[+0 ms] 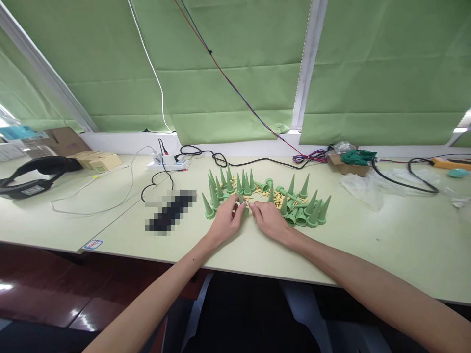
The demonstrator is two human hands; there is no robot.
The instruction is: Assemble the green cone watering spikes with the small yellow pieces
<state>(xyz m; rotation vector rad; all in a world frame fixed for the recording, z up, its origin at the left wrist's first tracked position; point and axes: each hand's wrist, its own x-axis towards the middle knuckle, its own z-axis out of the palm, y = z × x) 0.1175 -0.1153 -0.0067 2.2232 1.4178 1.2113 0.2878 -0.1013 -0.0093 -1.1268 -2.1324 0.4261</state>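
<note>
My left hand is closed around a green plastic cone-shaped spike, whose tip points up between thumb and fingers. Close on its right, my right hand is pinched, with a small yellow plastic piece at its fingertips. The fingers partly hide where the two parts meet. Around both hands, several green spikes stand upright on the table, while a few lie on their sides with hollow ends showing. A loose heap of small yellow pieces lies among them, just beyond my hands.
On the pale table, a blurred dark object lies left of the spikes. Farther left are headphones and a white power strip. Black cable runs along the back. A small cardboard box and clear plastic bags sit right.
</note>
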